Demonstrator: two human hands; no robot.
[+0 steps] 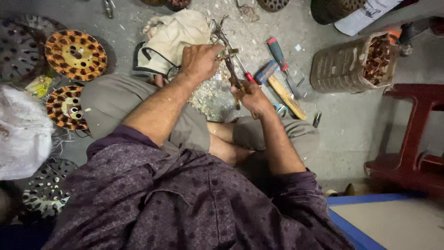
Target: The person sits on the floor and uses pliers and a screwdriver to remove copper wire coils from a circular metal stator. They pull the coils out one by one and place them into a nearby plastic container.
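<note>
Single view only, worn on the head, facing almost straight down onto lap and concrete floor (pixel 351 125). Close range: shirt (pixel 185 203) filling six o'clock, both forearms rising toward twelve, red stool (pixel 411 139) at three, wound discs (pixel 75 54) at ten.

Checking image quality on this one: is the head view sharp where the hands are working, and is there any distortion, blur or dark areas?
Head view: wide-angle, edges bow outward; light is dim and flat, with no glare. The left hand and right hand on the metal tool are slightly soft. The purple shirt is close and dark; the white bag at the left edge is smeared.
</note>
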